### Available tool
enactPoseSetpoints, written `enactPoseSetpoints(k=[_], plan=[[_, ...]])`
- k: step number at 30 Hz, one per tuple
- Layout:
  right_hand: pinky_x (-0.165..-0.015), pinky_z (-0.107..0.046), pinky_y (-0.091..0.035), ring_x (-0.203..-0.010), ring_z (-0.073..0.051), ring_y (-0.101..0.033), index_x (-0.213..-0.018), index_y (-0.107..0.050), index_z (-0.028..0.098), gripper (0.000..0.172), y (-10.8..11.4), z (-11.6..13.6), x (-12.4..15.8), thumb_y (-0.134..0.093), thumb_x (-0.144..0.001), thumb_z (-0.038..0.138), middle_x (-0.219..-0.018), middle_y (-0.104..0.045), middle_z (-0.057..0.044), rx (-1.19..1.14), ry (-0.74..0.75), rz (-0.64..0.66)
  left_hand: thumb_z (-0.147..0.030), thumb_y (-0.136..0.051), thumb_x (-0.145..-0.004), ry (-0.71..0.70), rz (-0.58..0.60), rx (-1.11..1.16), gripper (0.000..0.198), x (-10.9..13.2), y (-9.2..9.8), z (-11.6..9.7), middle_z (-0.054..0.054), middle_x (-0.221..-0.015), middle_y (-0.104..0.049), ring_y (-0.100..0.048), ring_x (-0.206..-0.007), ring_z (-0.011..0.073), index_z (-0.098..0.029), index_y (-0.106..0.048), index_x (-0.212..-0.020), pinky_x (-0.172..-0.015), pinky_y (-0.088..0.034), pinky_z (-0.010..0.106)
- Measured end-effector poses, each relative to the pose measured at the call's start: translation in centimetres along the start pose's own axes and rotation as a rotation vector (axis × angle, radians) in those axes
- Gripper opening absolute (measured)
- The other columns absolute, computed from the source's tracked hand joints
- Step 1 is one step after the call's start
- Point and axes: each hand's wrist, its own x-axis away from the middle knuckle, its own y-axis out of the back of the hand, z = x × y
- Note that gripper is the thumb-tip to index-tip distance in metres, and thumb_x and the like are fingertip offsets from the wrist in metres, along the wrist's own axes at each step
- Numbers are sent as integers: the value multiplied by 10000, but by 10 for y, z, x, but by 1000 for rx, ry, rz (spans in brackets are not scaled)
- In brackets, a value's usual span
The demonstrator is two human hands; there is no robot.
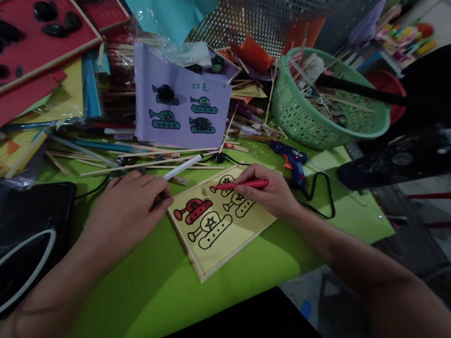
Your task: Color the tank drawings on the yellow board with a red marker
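My right hand (pixel 271 188) is closed around a red marker (pixel 248 185), its tip on the barrel of the upper tank drawing. Under it lies a yellow card (pixel 224 259) edged with thin wooden sticks. On the card are several black-outlined tanks with stars; the left one (pixel 193 211) is coloured red, and the lower one (pixel 212 230) is uncoloured. My left hand (pixel 131 205) is closed at the card's left side, with a white pen (pixel 184 166) sticking out from its curled fingers. The pen's near end is hidden by the fingers.
A purple card (pixel 185 124) with green tanks and dark stones leans behind, among loose wooden sticks (pixel 127 168). A blue glue gun (pixel 294 160) and green basket (pixel 322 119) stand right. A black device (pixel 23 232) with a white cable lies left; a red framed tray (pixel 31 56) sits behind.
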Motion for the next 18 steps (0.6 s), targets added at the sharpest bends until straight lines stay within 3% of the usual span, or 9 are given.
enactPoseSetpoints(k=[6, 11, 18], plan=[[-682, -333, -542, -745, -195, -697, -949, -816, 228, 433, 0, 1, 0, -941, -937, 643, -862, -815, -51, 5, -15, -13, -411, -622, -1044, 18, 7, -2, 178, 0, 1, -3, 69, -911, -774, -675, -1010, 356, -314, -709, -922, -918, -462, 491], [-663, -322, -530, -720, -181, -676, -950, -821, 222, 431, -1, 1, 0, -945, -933, 634, -843, -802, -42, 2, -28, -4, -392, -637, -1063, 17, 34, -29, 190, 0, 4, -5, 52, -898, -771, -649, -976, 314, -281, -729, -939, -891, -438, 453], [-675, -329, -531, -732, -185, -680, -952, -821, 227, 392, -1, 0, 0, -941, -949, 600, -856, -802, -43, -2, -15, -5, -375, -617, -1087, 28, 64, -46, 199, 0, 6, -9, 60, -971, -792, -654, -1016, 315, -262, -741, -980, -940, -437, 455]])
